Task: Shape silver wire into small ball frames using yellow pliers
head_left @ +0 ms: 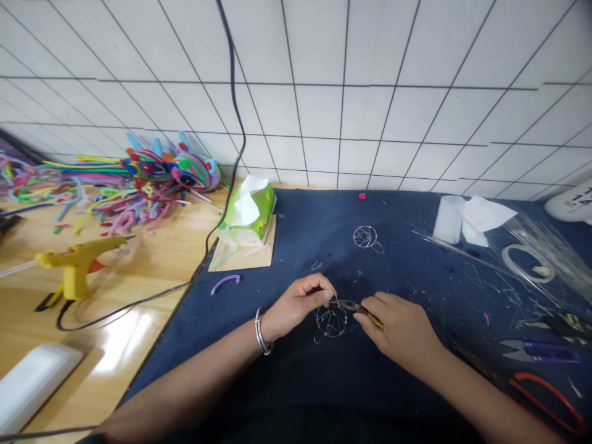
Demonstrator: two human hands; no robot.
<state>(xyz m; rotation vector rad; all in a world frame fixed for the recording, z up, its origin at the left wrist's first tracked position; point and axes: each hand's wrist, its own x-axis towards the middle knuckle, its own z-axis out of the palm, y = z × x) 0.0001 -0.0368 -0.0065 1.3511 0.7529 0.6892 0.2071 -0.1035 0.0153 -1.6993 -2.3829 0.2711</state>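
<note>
My left hand (300, 303), with a silver bangle at the wrist, pinches the top of a small tangled wire frame (330, 322) lying on the dark blue cloth (296, 370). My right hand (398, 327) is closed around yellow-handled pliers (358, 308), whose jaws meet the wire frame beside my left fingertips. A second small round wire frame (366, 237) lies farther back on the cloth, apart from both hands.
A yellow glue gun (76, 264) and a heap of coloured pipe cleaners (115, 185) sit on the wooden table at left. A green tissue pack (247, 213) stands behind. Thin wires (531, 246), purple snips (536, 351), red-handled tool (546, 401) lie right. A black cable (231, 123) hangs down.
</note>
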